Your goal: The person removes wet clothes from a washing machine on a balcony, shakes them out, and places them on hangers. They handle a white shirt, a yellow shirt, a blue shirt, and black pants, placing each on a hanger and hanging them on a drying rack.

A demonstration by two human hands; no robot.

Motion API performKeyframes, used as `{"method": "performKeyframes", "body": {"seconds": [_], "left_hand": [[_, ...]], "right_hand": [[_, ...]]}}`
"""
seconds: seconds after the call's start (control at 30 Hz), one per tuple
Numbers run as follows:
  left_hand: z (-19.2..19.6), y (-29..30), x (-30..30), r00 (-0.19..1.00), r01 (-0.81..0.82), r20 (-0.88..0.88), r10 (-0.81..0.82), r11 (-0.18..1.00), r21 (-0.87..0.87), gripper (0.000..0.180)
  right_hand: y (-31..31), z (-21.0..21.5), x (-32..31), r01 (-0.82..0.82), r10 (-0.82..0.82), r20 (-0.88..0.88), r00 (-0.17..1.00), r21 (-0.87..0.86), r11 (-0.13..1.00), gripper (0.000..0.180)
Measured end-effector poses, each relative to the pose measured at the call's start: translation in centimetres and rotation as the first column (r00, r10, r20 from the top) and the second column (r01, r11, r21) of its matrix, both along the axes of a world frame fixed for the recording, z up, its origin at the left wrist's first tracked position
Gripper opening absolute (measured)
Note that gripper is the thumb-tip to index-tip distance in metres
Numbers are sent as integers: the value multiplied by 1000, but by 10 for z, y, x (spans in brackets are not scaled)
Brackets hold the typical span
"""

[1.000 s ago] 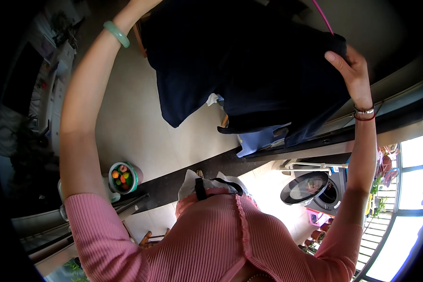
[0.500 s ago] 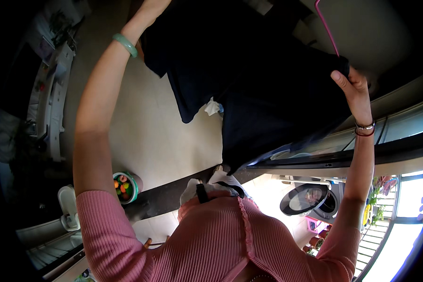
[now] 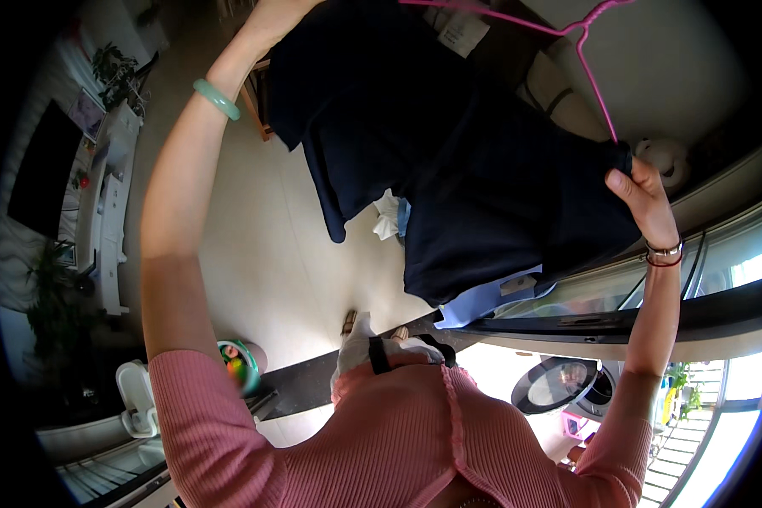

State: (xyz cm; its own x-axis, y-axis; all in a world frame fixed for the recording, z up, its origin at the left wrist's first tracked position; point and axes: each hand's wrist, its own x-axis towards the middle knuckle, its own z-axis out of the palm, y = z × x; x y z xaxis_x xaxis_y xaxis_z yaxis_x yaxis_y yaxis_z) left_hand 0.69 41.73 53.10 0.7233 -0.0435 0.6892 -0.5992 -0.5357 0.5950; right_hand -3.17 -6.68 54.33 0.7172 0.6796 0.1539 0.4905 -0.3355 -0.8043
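A dark navy garment (image 3: 499, 186) hangs spread out in front of me, raised between my two arms; its exact kind does not show. At its right end my right hand (image 3: 646, 201) is closed on the cloth, thumb toward me, right beside the end of a pink clothes hanger (image 3: 597, 80). The hanger's arms slope down along the garment's top edge, and one end meets the cloth by my hand. My left hand (image 3: 286, 19), at the top edge of the view, grips the garment's upper left part; its fingers are largely hidden.
A bucket (image 3: 250, 360) with colourful round things stands at lower left, near a white seat-like item (image 3: 135, 394). A washing machine (image 3: 601, 389) with its round door open is at lower right. Beyond the garment lie a blue item (image 3: 491, 300) and a white cloth or tissue (image 3: 387, 216).
The hanger has come further into view and now shows its hook end. My right hand has moved slightly down and right; the garment hangs a little lower at left.
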Motion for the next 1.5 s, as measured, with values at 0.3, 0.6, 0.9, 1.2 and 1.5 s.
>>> {"method": "performKeyframes", "body": {"seconds": [0.3,0.6,0.9,1.2,1.5], "left_hand": [[-9,15,35,746,488,-416,-520,852,-191,45],[-23,37,65,941,204,-302,-152,967,150,59],[-22,10,72,976,167,-166,-139,972,168,31],[-30,32,100,991,114,81,-106,987,-109,24],[-53,62,126,922,-44,380,69,996,-76,35]], "right_hand": [[7,-9,1,110,-110,-7,994,168,980,30],[42,-7,-1,189,-215,170,962,156,970,28],[100,-29,8,334,-386,310,869,209,919,25],[129,-26,0,419,-372,572,731,55,906,43],[177,-33,39,333,-374,391,841,173,927,32]]}}
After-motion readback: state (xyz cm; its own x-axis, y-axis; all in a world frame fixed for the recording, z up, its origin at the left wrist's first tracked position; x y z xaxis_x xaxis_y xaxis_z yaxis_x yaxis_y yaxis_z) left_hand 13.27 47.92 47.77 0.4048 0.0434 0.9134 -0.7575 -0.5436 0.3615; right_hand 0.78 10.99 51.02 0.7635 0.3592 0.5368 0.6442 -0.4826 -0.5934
